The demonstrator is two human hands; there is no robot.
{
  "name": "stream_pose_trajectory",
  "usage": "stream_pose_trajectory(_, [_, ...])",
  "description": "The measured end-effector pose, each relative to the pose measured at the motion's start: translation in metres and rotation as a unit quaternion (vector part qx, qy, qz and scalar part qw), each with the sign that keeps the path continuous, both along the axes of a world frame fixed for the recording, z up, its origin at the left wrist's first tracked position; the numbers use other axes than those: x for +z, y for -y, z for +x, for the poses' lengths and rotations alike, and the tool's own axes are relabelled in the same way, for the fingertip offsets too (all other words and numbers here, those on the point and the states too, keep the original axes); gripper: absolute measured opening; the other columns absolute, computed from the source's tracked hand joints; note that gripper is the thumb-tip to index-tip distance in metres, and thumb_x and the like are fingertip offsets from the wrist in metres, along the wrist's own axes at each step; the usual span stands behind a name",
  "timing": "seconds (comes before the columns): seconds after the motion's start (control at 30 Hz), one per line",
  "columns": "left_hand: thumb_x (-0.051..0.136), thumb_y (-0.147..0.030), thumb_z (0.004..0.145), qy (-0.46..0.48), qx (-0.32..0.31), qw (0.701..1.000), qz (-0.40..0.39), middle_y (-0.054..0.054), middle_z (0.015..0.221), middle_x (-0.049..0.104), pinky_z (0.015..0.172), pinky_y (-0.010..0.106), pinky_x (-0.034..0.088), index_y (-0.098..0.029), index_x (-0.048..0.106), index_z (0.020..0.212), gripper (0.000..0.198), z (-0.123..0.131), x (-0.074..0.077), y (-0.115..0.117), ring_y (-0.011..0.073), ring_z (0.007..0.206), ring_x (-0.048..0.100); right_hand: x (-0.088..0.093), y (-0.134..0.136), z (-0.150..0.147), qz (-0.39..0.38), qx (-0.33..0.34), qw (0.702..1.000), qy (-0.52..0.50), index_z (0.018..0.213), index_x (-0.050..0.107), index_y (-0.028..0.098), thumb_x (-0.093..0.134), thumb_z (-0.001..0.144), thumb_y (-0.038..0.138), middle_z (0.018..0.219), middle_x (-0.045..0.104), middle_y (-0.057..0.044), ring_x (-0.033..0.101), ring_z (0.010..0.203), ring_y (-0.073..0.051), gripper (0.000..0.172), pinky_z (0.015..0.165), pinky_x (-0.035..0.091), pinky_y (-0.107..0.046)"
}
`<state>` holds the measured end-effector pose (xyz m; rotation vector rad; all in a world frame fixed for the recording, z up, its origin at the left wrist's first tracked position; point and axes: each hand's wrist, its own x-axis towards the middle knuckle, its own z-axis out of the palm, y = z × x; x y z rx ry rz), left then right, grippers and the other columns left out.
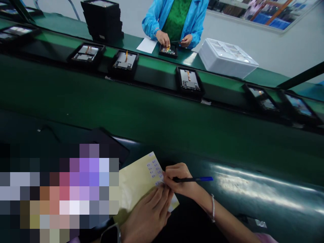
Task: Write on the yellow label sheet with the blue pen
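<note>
A pale yellow sheet point(136, 180) with several small white labels near its top right corner lies at the near edge of the green bench. My left hand point(148, 212) lies flat on the sheet's lower right part, fingers stretched out, pressing it down. My right hand point(178, 179) is closed round a pen point(194, 179) with a blue cap end pointing right, and its fingertips pinch at a small label at the sheet's right edge. A bracelet circles my right wrist, and a watch sits on my left wrist.
A green conveyor belt point(152, 111) runs across the middle, carrying several black trays with opened devices point(189, 81). Across it a person in a blue coat point(174, 20) works on a device. A white tray stack point(226, 57) and a black tray stack point(102, 18) stand there. A blurred patch covers the lower left.
</note>
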<state>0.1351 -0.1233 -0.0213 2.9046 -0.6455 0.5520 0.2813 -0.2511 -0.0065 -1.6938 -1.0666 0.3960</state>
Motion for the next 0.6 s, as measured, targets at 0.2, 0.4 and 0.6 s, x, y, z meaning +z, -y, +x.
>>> stream_pose_trajectory(0.2, [0.036,-0.028,0.106,0.004,0.000,1.000,-0.006,0.006,0.128,0.068,0.108,0.030,0.036,-0.008,0.063,0.127,0.040,0.0011,-0.0015,0.0024,0.0181,0.121,0.058,-0.0034,0.0036,-0.0007,-0.010,0.000,1.000,0.003,0.059,0.029,0.018,0.051,0.087,0.007,0.056,0.033,0.006,0.029,0.047,-0.006,0.038,0.047,0.021,-0.024])
stream_pose_trajectory(0.4, [0.039,-0.030,0.106,-0.010,0.000,1.000,-0.001,0.008,0.132,0.066,0.110,0.032,0.035,-0.007,0.061,0.132,0.041,-0.0016,-0.0023,0.0018,0.0198,0.123,0.056,-0.0066,0.0054,-0.0009,-0.010,-0.009,1.000,0.005,0.058,0.027,0.019,0.052,0.090,0.009,0.055,0.030,0.006,0.027,0.047,-0.007,0.041,0.047,0.021,-0.025])
stream_pose_trajectory(0.6, [0.033,-0.027,0.107,-0.004,0.000,1.000,-0.010,0.008,0.129,0.067,0.110,0.031,0.034,-0.006,0.061,0.129,0.041,-0.0001,-0.0010,0.0012,0.0196,0.122,0.057,-0.0029,0.0023,-0.0010,0.002,-0.030,1.000,-0.003,0.058,0.030,0.018,0.051,0.092,0.010,0.056,0.033,0.005,0.029,0.047,-0.007,0.041,0.045,0.021,-0.024])
